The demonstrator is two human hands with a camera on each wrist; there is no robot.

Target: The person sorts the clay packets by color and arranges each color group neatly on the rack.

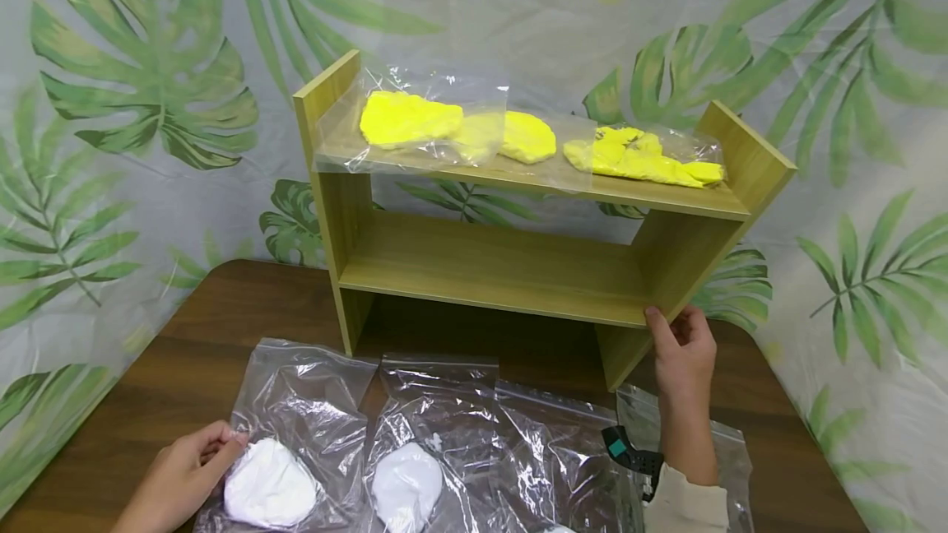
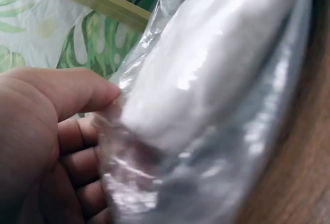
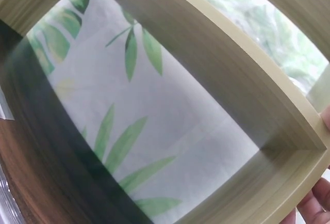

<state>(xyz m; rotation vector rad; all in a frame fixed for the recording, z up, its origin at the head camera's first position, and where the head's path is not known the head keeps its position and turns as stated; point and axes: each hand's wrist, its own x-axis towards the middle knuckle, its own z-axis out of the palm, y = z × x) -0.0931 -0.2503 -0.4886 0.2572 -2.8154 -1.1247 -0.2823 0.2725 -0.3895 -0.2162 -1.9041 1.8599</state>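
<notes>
My left hand [image 1: 185,471] pinches the left edge of a clear zip bag [image 1: 314,385] at the table's front left. Inside that bag is a flattened white lump [image 1: 270,485]; up close, the left wrist view shows the thumb on the plastic beside the white lump [image 2: 206,53]. My right hand [image 1: 685,356] grips the right side panel of a light wooden two-tier shelf [image 1: 489,261], thumb at the front edge by the lower board. Only a few fingertips [image 3: 319,198] show at the panel's edge in the right wrist view. The lower board carries nothing.
On the shelf's top board lie clear bags with yellow lumps [image 1: 407,119], partly overlapping. More clear bags lie in a row along the front of the brown table [image 1: 244,294], one with a white lump [image 1: 407,484]. A leaf-patterned cloth [image 1: 504,15] hangs behind.
</notes>
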